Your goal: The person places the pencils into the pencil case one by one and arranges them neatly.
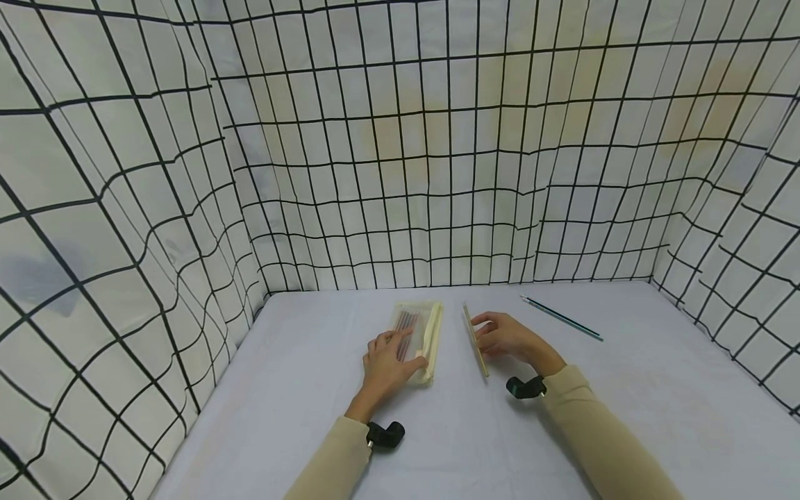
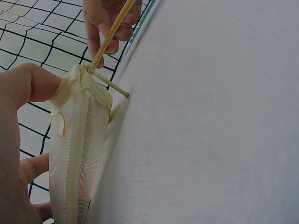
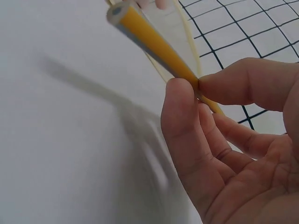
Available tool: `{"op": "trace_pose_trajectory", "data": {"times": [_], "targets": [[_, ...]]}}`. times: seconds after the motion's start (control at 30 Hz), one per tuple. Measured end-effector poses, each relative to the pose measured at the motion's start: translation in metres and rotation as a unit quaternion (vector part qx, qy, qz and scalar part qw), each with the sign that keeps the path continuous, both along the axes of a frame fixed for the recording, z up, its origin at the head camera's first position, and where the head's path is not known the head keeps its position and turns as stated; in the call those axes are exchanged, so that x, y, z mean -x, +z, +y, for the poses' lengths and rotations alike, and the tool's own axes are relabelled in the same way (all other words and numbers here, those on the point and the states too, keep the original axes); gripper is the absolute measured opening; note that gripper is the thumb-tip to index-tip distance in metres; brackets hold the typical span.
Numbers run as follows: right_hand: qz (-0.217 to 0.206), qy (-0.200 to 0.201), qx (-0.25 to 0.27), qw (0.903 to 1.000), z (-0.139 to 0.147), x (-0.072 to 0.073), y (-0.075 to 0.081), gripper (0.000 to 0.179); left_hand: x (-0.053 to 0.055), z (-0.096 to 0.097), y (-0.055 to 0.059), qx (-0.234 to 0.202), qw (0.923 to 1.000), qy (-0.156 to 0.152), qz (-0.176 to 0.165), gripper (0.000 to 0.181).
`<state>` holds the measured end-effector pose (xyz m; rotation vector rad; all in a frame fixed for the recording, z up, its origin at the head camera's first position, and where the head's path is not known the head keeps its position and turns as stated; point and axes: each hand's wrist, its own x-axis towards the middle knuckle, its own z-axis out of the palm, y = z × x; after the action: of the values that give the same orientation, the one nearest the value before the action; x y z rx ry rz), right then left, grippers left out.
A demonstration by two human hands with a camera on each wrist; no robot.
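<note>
My left hand [image 1: 382, 367] holds a pale yellow mesh pencil case [image 1: 436, 321] that lies on the table, thumb near its zipped side and fingers over the mesh. Several thin pencils [image 1: 405, 323] show through the mesh. To the right of the case, my right hand [image 1: 514, 342] pinches a yellow pencil [image 3: 156, 44] between thumb and fingers; its flat, unsharpened end points toward the camera in the right wrist view. A zipper runs along the case [image 2: 77, 149] in the left wrist view, with my left thumb against its end.
A dark green pencil [image 1: 561, 318] lies slantwise on the white table [image 1: 281, 389], beyond my right hand. Black grid netting [image 1: 437, 173] over white sheeting stands along the back and both sides. Each wrist carries a small black camera [image 1: 526, 387].
</note>
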<state>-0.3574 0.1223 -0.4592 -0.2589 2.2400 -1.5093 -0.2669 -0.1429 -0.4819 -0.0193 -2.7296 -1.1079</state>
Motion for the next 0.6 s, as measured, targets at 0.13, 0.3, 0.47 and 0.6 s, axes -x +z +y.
{"op": "trace_pose_trajectory", "data": {"times": [0.13, 0.3, 0.47, 0.6], "targets": [[-0.006, 0.001, 0.001, 1.0000, -0.007, -0.003, -0.003, 0.055, 0.000, 0.000, 0.001, 0.003, 1.0000, 0.000, 0.000, 0.077], [-0.018, -0.007, 0.003, 0.9998, -0.019, -0.009, -0.005, 0.053, 0.001, 0.000, 0.001, 0.003, 1.0000, 0.001, -0.001, 0.077], [-0.026, -0.008, 0.005, 0.9996, -0.035, -0.017, -0.004, 0.052, 0.000, -0.001, 0.000, 0.001, 1.0000, 0.004, 0.005, 0.076], [-0.029, -0.003, 0.013, 0.9995, -0.045, -0.020, -0.004, 0.052, 0.001, -0.001, -0.001, 0.001, 1.0000, 0.003, 0.009, 0.077]]}}
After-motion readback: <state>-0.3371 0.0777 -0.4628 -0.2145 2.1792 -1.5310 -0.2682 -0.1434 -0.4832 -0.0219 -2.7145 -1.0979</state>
